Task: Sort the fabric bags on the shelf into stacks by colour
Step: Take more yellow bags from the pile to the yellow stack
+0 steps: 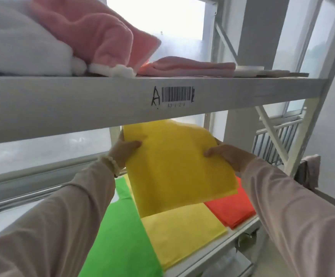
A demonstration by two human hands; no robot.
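We noted that the deep yellow bag [178, 166] was thin, matt cloth, smooth and faintly translucent where light came through it. The pale yellow bag [182, 232], green bag [120, 236] and orange-red bag [232, 210] had the same flat, matt finish. The shelf beam [82, 104] looked like painted metal, smooth with a dull sheen, and its barcode label [176, 94] seemed papery. The pink towels [86, 27] and white cloth [18, 43] looked fluffy and napped. The bracelet beads [112, 162] shone glossy.

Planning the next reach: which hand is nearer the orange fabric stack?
Right. The right hand grips the yellow fabric bag above the orange fabric stack; the left hand holds its opposite edge.
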